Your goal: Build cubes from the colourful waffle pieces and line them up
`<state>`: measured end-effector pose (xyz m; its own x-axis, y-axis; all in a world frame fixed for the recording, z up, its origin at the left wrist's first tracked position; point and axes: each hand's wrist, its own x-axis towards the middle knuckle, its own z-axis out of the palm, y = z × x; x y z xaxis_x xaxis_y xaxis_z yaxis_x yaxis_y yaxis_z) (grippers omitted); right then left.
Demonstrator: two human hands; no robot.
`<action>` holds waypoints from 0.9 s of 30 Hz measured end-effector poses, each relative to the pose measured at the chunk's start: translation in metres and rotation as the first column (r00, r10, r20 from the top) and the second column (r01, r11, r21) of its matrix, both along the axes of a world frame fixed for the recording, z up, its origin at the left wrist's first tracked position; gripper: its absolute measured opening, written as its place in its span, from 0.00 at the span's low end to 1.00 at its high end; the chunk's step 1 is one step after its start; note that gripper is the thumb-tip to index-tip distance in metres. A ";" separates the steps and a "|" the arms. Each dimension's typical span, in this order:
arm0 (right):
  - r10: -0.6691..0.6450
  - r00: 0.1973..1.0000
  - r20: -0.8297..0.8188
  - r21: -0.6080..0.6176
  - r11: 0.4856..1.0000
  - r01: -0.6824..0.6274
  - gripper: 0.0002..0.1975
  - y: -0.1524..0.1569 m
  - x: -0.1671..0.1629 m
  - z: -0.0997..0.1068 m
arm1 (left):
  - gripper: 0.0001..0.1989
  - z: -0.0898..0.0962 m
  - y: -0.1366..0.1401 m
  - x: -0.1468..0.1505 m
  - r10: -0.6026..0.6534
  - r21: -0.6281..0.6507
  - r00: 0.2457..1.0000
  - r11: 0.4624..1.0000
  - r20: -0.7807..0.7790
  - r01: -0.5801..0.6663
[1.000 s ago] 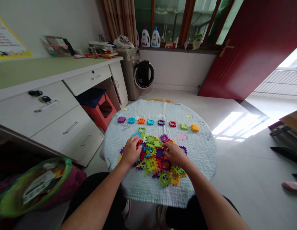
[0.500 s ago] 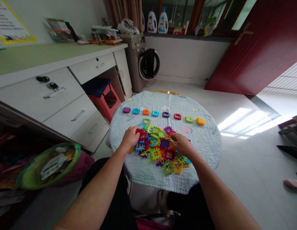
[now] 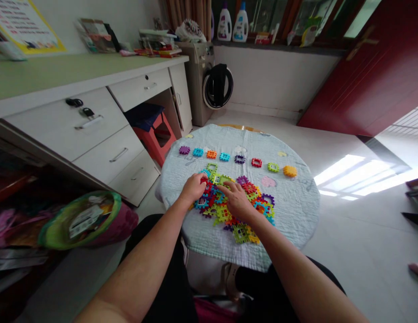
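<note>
A heap of colourful notched plastic building blocks lies on the cloth-covered round table. My left hand is at the heap's left side, its thumb and fingers closed on a red window-shaped block. Over the middle of the heap reaches my right hand, fingers stretched towards the left hand and no block visible in them. Part of the heap is hidden beneath it. Beyond the heap several single blocks form a spaced row, from a purple block at left to a yellow-orange block at right.
A white desk with drawers stands at left, with a red stool under it. A lined waste basket is on the floor at lower left. Behind are a washing machine with its door ajar and a red door.
My right hand has moved left from the heap's right side to its middle, closer to my left hand. My left hand stays by the red block. The whole view has shifted slightly.
</note>
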<state>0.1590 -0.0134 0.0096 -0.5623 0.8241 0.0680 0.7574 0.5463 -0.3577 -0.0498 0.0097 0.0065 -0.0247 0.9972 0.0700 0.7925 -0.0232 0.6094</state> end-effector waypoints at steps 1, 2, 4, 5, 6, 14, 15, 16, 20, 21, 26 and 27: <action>0.006 1.000 0.025 -0.006 1.000 -0.006 0.31 0.001 -0.001 -0.002 | 0.15 0.000 0.000 0.000 -0.004 0.001 1.000 1.000 0.005 0.004; 0.007 0.999 0.047 -0.018 1.000 -0.006 0.29 0.003 0.000 -0.004 | 0.15 0.001 -0.001 0.001 -0.006 0.000 1.000 1.000 0.012 0.006; -0.014 0.998 0.066 -0.033 0.999 0.016 0.26 0.008 0.004 -0.005 | 0.15 0.002 -0.001 0.001 -0.010 -0.008 1.000 1.000 0.029 0.011; -0.036 0.998 0.060 -0.029 0.999 0.037 0.25 0.011 0.008 -0.005 | 0.15 0.002 -0.001 0.000 -0.013 -0.012 0.999 1.000 0.035 0.014; -0.060 0.997 0.046 -0.020 0.998 0.061 0.24 0.014 0.012 -0.004 | 0.15 0.003 -0.001 0.000 -0.017 -0.015 0.999 1.000 0.039 0.018; -0.276 0.928 -0.249 -0.109 0.960 0.257 0.17 0.029 0.040 0.008 | 0.14 0.002 -0.002 -0.005 -0.081 -0.054 0.996 0.995 -0.029 0.079; -0.312 0.912 -0.266 -0.135 0.949 0.285 0.16 0.029 0.042 0.009 | 0.13 0.001 -0.002 -0.005 -0.091 -0.057 0.995 0.994 -0.043 0.089; -0.343 0.899 -0.271 -0.156 0.938 0.310 0.15 0.029 0.044 0.009 | 0.13 0.000 -0.003 -0.006 -0.101 -0.058 0.993 0.993 -0.056 0.098; -0.399 0.875 -0.274 -0.187 0.914 0.359 0.13 0.030 0.054 0.011 | 0.12 0.000 -0.003 -0.005 -0.131 -0.062 0.988 0.990 -0.083 0.126; -0.404 0.869 -0.284 -0.185 0.913 0.364 0.13 0.031 0.056 0.011 | 0.12 0.000 -0.003 -0.004 -0.133 -0.061 0.987 0.990 -0.090 0.128; -0.436 0.833 -0.341 -0.052 0.893 0.447 0.15 0.035 0.065 0.009 | 0.13 0.001 -0.002 0.002 -0.164 -0.070 0.980 0.985 -0.110 0.157; -0.435 0.836 -0.334 -0.008 0.888 0.459 0.15 0.035 0.065 0.009 | 0.13 0.001 -0.001 0.003 -0.174 -0.073 0.978 0.983 -0.111 0.167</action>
<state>0.2244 0.0216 0.0189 -0.0713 0.9669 0.2451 0.7768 0.2080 -0.5944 -0.0467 0.0083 0.0073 0.1508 0.9886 -0.0004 0.8456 -0.1288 0.5181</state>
